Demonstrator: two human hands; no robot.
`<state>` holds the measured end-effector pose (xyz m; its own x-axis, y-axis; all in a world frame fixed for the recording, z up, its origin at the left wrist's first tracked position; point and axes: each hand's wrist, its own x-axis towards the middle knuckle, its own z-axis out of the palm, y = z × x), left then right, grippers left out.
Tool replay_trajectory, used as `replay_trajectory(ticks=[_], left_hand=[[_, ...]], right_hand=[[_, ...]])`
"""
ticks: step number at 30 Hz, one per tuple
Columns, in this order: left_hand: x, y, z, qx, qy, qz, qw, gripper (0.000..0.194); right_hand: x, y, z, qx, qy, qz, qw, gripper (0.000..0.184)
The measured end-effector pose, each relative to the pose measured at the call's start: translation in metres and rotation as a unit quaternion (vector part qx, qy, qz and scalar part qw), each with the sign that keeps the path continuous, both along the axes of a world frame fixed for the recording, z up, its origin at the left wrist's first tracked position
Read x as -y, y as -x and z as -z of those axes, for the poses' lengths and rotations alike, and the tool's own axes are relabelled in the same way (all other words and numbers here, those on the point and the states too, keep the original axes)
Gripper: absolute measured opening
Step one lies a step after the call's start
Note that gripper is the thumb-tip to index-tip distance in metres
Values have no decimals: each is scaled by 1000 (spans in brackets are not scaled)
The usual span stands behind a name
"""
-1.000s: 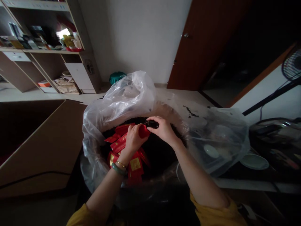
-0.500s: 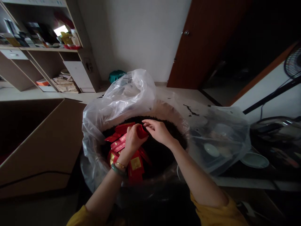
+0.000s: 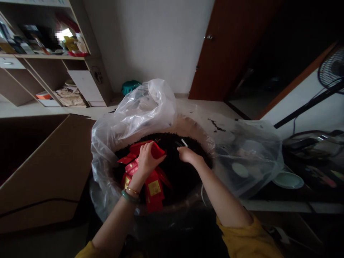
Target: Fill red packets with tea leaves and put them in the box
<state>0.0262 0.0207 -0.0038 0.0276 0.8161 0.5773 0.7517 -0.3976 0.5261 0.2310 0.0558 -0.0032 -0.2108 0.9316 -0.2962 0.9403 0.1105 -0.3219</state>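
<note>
My left hand (image 3: 146, 159) is closed around a red packet (image 3: 157, 150), whose mouth gapes toward the right. Apart from it, to the right, my right hand (image 3: 189, 155) has its fingers curled over the dark loose leaf-like material (image 3: 176, 179). A short whitish strip (image 3: 184, 142) shows just past its fingers; whether the hand grips it is unclear. Several red packets with gold labels (image 3: 154, 187) lie in a heap under and beside my left hand. All this sits inside a round container lined with a clear plastic bag (image 3: 107, 138).
A cardboard box (image 3: 51, 161) stands at the left. On the right, the bag spreads over a surface beside a pale bowl (image 3: 288, 180). Behind are a shelf unit (image 3: 88, 86), a brown door (image 3: 204, 64) and a black fan (image 3: 331, 70).
My right hand has drawn away from the red packet's mouth, moving right and slightly down, and its fingers have curled. My left hand still holds the packet. The view has shifted slightly.
</note>
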Motion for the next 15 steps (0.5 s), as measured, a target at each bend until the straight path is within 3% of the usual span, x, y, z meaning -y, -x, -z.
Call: replay_trajectory(ticks=[3, 5, 10, 15], left_hand=[[0, 0, 0, -3, 2, 11, 1000, 62], [0, 1, 0, -5, 3, 13, 1000, 62], [1, 2, -2, -7, 8, 16, 1000, 60], [2, 3, -6, -3, 16, 23, 1000, 60]], right_hand=[[-5, 7, 9, 8, -20, -18, 1000, 67], [-6, 14, 15, 15, -32, -24, 999, 77], [-4, 29, 15, 25, -52, -46, 997, 57], [-2, 12, 0, 16, -18, -100, 995, 47]])
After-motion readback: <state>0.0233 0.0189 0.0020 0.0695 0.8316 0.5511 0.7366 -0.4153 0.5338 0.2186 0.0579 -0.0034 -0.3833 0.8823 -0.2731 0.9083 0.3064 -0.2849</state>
